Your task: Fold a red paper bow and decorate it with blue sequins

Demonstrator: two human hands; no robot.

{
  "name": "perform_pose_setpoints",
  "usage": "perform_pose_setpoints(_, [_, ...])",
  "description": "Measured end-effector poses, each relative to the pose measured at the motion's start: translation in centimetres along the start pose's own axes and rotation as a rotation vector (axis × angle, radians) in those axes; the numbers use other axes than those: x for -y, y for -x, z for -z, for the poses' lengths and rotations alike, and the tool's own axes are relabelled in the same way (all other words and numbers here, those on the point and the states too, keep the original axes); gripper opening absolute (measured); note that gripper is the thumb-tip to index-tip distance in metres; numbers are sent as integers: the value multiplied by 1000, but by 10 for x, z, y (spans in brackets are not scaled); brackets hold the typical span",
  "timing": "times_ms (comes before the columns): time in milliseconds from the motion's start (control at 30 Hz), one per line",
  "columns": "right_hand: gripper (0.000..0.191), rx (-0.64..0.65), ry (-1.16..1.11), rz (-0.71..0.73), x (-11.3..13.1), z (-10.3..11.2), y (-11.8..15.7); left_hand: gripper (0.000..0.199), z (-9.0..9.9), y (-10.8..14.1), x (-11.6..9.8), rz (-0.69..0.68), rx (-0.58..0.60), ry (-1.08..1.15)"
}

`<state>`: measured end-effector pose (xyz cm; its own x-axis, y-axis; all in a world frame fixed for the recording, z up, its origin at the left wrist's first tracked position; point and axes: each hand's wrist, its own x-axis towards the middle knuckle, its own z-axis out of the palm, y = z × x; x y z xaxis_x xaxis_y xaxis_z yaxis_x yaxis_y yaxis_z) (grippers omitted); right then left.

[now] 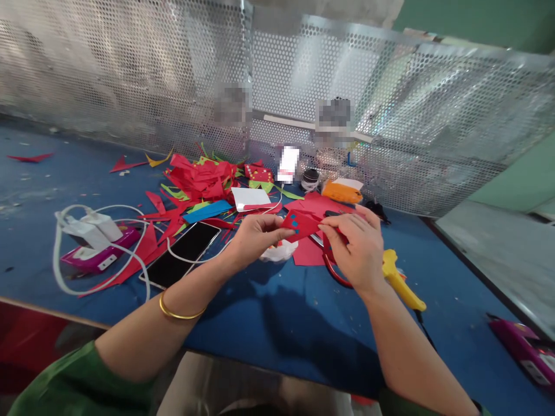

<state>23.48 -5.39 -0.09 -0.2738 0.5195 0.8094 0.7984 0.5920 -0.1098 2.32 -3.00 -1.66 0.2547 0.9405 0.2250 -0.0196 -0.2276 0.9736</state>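
A red paper piece with small blue spots is stretched between my two hands above the blue table. My left hand pinches its left end between thumb and fingers. At the right end, my right hand grips the paper with thumb and fingertips. Red-handled scissors lie partly hidden beneath my right hand. Under the held paper is a larger red sheet, and a small white plastic bag or dish sits near my left fingertips.
Red paper scraps are heaped at the back left. A black phone, white cables and a purple power strip lie left. A yellow glue gun lies right, near another purple strip. Perforated metal stands behind the table.
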Motion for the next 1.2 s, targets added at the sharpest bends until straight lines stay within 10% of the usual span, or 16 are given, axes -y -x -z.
perform_pose_setpoints(1200, [35,67,-106,-306,-3,5,-3,31,-7,5,6,39,124,-189])
